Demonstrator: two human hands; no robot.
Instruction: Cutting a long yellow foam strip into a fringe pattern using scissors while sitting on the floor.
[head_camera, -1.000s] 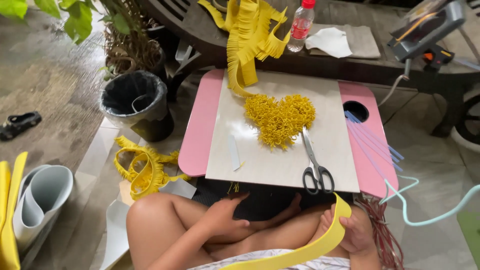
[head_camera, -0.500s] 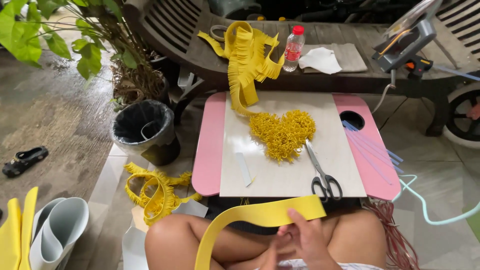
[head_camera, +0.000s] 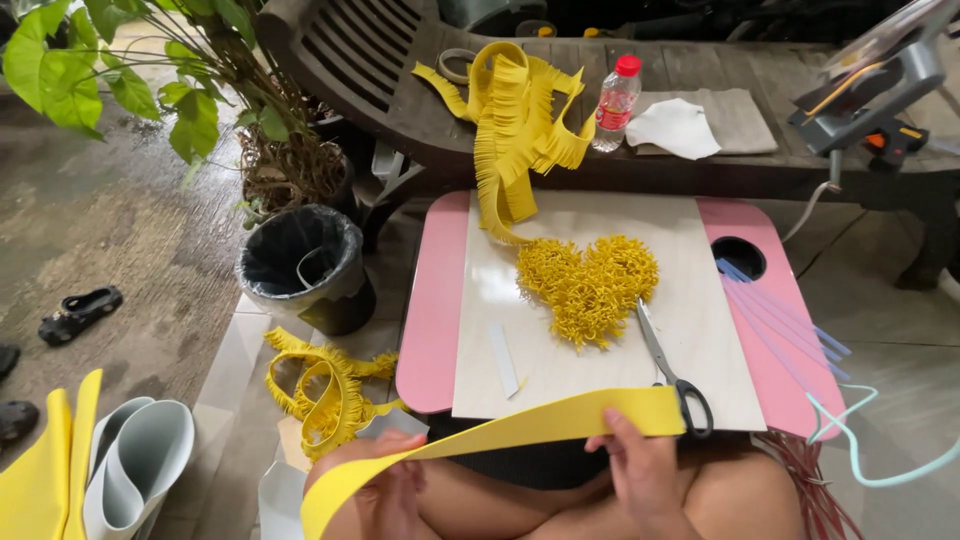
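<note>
- The right hand (head_camera: 640, 470) is closed in a pinch on the upper end of a long yellow foam strip (head_camera: 520, 430), thumb and fingers folded over its edge just below the front edge of the counter (head_camera: 435, 300)
- The left hand (head_camera: 385, 495) is low in the view, beside the person's knee; it holds the lower part of the same strip, fingers curled on it, though how tightly they close is partly hidden by the strip itself
- The strip's long axis runs on a slant, from the low left near the left hand up to the right, ending at the right hand; it hangs over the lap, apart from the counter's surface
- Scissors (head_camera: 675, 375) lie on the pale board (head_camera: 700, 300) with handles toward the person, just above and beside the right hand, so the right hand is the nearer of the two; the left is well apart from them
- A yellow heart of fringed foam (head_camera: 590, 285) sits in the middle of the board, beyond the scissors' blades, with a fringed yellow band (head_camera: 515, 130) trailing up onto the wooden bench (head_camera: 400, 90)
- A small white slip (head_camera: 503, 358) lies on the board to the left of the heart
- On the floor to the left: a black bin (head_camera: 305, 265) and a coil of fringed yellow strip (head_camera: 325, 385)
</note>
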